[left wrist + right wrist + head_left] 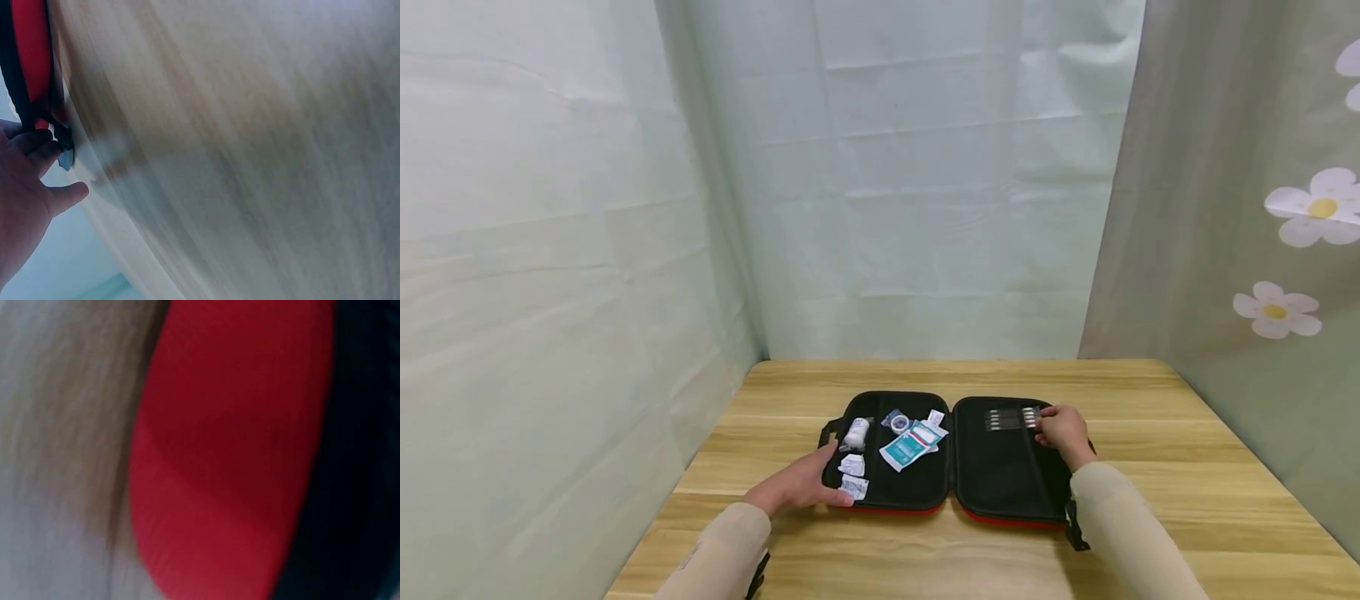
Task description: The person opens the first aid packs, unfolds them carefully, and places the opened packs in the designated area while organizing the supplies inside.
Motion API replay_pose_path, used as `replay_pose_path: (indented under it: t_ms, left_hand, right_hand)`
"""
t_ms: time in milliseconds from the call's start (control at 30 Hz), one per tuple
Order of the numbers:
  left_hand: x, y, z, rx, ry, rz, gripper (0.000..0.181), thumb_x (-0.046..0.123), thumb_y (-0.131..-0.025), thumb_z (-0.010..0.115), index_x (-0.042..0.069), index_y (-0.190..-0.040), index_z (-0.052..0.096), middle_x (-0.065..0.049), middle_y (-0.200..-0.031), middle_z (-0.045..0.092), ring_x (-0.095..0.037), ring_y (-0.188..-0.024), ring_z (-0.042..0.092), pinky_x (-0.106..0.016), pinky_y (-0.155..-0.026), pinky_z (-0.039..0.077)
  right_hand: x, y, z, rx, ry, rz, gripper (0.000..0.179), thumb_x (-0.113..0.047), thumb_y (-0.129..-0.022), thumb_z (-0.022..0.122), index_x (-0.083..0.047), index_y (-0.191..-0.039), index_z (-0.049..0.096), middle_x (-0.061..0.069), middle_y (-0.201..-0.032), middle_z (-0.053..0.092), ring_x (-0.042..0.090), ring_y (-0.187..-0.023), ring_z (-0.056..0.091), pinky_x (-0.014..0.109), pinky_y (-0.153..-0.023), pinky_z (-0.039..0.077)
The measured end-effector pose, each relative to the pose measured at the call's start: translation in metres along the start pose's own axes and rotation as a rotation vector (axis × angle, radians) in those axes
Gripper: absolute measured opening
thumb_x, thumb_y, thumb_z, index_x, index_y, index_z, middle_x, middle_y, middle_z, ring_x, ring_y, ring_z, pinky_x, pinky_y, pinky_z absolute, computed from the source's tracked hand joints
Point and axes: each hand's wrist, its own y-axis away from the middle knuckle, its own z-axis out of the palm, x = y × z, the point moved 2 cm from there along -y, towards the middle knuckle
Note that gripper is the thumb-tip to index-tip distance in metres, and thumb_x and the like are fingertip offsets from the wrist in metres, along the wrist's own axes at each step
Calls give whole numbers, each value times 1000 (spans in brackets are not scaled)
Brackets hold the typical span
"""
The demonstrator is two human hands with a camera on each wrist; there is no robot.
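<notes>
An open zip case (917, 497), black inside and red outside, lies flat on the table. At its left edge my left hand (805, 482) rests with the thumb extended along the near corner; the left wrist view shows the fingers by a black strap (39, 115). On the right half, my right hand (1064, 433) pinches a small clear packet (1029, 417) with white pieces in it, near the far right corner. A similar clear packet (1002, 420) lies just left of it. The right wrist view holds only the red shell (231, 450), not the hand.
In the left half lie a white roll in wrapping (856, 434), a tape roll (900, 424), a teal-and-white packet (910, 446) and small white packets (853, 487). Pale curtains (940, 208) surround the wooden table (1180, 467). A black strap (1077, 529) hangs off the near right corner.
</notes>
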Motion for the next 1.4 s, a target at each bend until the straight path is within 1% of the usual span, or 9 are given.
replay_pose_path:
  t_ms: [167, 233, 367, 500, 700, 900, 1000, 1167, 1400]
  left_hand:
    - [-2, 0, 2, 2, -3, -13, 120, 55, -69, 85, 0, -156, 23, -22, -156, 32, -40, -140, 34, -57, -113, 27]
    - [-2, -1, 2, 2, -7, -8, 120, 55, -69, 85, -1, -155, 23, -22, -156, 32, -41, -140, 34, -57, -113, 27]
    - [-1, -1, 2, 3, -8, -1, 120, 54, -70, 86, -2, -155, 23, -23, -156, 32, -41, -140, 34, -57, -113, 27]
    - [-1, -1, 3, 0, -3, -14, 120, 54, -70, 85, -1, -156, 22, -22, -156, 31, -41, -141, 33, -57, -113, 26]
    - [-1, -1, 2, 5, -8, -16, 121, 55, -69, 85, -1, -156, 22, -22, -156, 31, -41, -141, 33, -57, -113, 27]
    - [-1, -1, 1, 3, -11, -10, 120, 56, -70, 84, -1, -156, 22, -22, -156, 31, -40, -141, 33, -56, -114, 26]
    - [0, -1, 2, 0, 1, -10, 120, 55, -70, 85, -1, -156, 22, -22, -157, 31, -40, -141, 33, -57, -114, 25]
    - [-1, -1, 4, -3, 1, -11, 121, 57, -69, 84, 0, -156, 21, -21, -157, 31, -39, -141, 33, -56, -114, 26]
    - [-1, 0, 3, 15, 10, 8, 120, 53, -71, 86, -2, -155, 22, -23, -156, 32, -40, -140, 34, -56, -114, 26]
  right_hand:
    - [3, -3, 10, -12, 16, 16, 28, 1, -94, 57, 16, -118, 61, 27, -101, 65, 15, -61, 62, 29, -57, 55]
    - [4, -2, 13, -18, 17, 24, 28, 0, -95, 54, 15, -118, 63, 24, -98, 65, 15, -62, 60, 29, -57, 54]
    - [2, -2, 18, -12, 2, 26, 32, -2, -95, 49, 15, -120, 62, 14, -83, 63, 16, -63, 56, 27, -56, 49]
    - [1, -5, 21, -22, -22, 33, 38, -2, -95, 44, 14, -126, 58, 11, -84, 60, 17, -66, 52, 27, -57, 47]
    - [1, -6, 21, -38, -15, 26, 38, 0, -93, 43, 14, -125, 58, 15, -90, 60, 19, -69, 53, 27, -58, 48]
    - [-1, -3, 20, -26, 59, 11, 37, 1, -91, 44, 14, -122, 60, 23, -102, 63, 26, -79, 59, 31, -63, 53]
    - [-1, -2, 19, -19, 85, 18, 36, 0, -93, 44, 13, -123, 59, 25, -107, 64, 30, -86, 61, 35, -67, 56]
    - [-1, 2, 16, -13, 58, 46, 33, -6, -100, 48, 12, -126, 58, 26, -111, 64, 33, -93, 63, 37, -74, 57]
    - [-9, 12, 14, 32, -7, 28, 37, -15, -103, 52, 11, -128, 58, 29, -117, 62, 35, -98, 64, 37, -77, 57]
